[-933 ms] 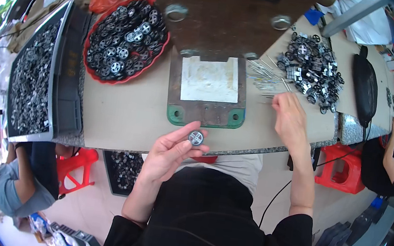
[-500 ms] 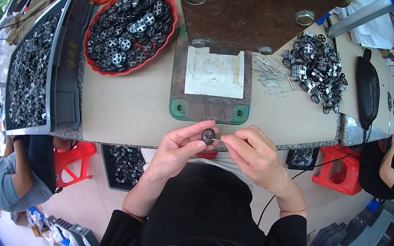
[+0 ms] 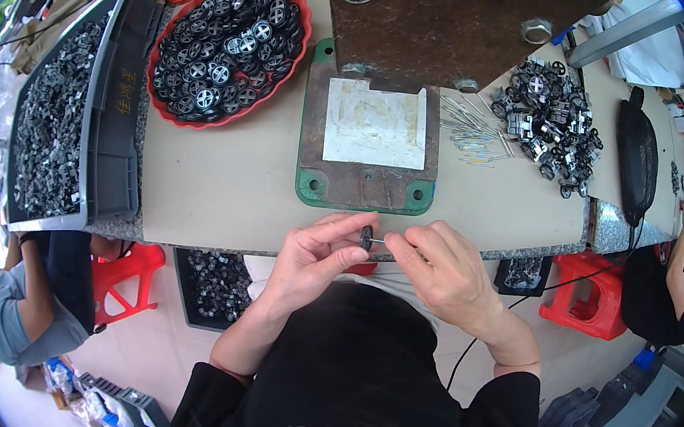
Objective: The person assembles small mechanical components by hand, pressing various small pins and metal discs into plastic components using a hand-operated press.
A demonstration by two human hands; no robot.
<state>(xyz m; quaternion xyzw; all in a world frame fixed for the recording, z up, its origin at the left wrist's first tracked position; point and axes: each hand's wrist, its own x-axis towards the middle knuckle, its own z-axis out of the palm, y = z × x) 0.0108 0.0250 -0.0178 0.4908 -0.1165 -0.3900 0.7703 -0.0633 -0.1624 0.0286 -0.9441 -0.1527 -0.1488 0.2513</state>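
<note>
Just off the table's front edge, my left hand pinches a small black wheel, now seen nearly edge-on. My right hand is closed on a thin metal rod, whose end meets the middle of the wheel; how deep it sits I cannot tell. Beyond my hands stands a green-edged press base with a white plate on it. More metal rods lie to the right of the base. A red scalloped tray heaped with black wheels is at the left.
A brown metal block overhangs the press base. Wheeled black-and-silver parts are piled at the right, near a black pouch. A grey crate of small dark parts stands far left. People sit at both sides near red stools.
The wheel has turned from facing me at a slant to nearly edge-on in my left fingers. The rod still points into its middle. The whole view has shifted slightly.
</note>
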